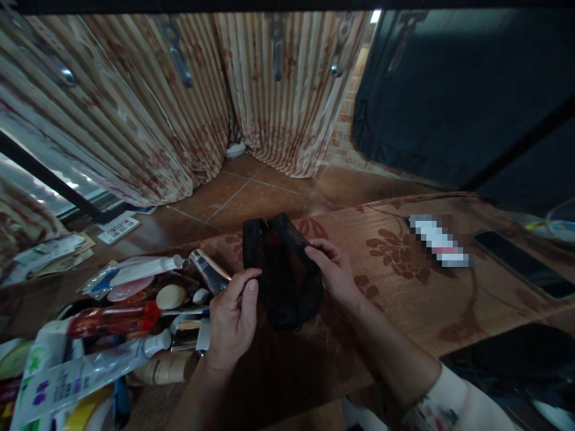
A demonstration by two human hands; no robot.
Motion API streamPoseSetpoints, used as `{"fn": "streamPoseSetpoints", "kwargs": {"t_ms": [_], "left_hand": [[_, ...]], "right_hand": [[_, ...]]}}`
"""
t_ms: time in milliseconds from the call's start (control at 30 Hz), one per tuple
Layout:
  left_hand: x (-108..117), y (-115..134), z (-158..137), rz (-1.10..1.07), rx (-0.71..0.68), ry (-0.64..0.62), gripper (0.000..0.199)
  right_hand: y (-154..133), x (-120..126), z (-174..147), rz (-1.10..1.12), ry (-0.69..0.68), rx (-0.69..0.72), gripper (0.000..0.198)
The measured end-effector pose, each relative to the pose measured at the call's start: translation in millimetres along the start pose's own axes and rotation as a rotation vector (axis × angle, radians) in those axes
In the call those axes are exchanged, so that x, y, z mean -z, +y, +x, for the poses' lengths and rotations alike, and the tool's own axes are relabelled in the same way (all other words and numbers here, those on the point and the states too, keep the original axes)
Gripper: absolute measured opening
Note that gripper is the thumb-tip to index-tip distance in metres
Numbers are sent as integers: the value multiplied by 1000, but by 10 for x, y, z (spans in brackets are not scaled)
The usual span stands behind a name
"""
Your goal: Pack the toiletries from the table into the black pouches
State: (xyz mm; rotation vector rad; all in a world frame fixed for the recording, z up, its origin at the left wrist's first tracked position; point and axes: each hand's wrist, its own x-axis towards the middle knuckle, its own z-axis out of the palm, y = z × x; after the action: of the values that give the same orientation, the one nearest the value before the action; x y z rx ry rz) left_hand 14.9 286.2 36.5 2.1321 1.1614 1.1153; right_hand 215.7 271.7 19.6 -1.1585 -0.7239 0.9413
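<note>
A small black mesh pouch (287,299) stands on the patterned cloth before me, its top spread apart so the dark inside shows. My left hand (234,320) is closed on the pouch's left edge, thumb against the fingers. On the opposite side my right hand (333,269) pinches the right edge. Just behind my left fingers lies a shiny metallic tube (209,269). Left of that hand is a pile with a white-capped tube (144,270), a screwdriver with a red see-through handle (117,317), a clear tube (94,371) and a wooden piece (164,366).
A dark phone (523,263) and a blurred-out pale object (440,242) lie at the right on the cloth-covered surface (386,299). Papers (58,254) lie at the far left. Striped curtains (278,108) hang beyond the tiled floor (242,191).
</note>
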Motion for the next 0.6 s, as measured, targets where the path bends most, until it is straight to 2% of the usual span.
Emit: {"fn": "streamPoseSetpoints", "kwargs": {"t_ms": [600], "left_hand": [[-5,-20,3,-34,-24,-8,20]], "right_hand": [[-24,-21,-18,-7,-1,-6,18]]}}
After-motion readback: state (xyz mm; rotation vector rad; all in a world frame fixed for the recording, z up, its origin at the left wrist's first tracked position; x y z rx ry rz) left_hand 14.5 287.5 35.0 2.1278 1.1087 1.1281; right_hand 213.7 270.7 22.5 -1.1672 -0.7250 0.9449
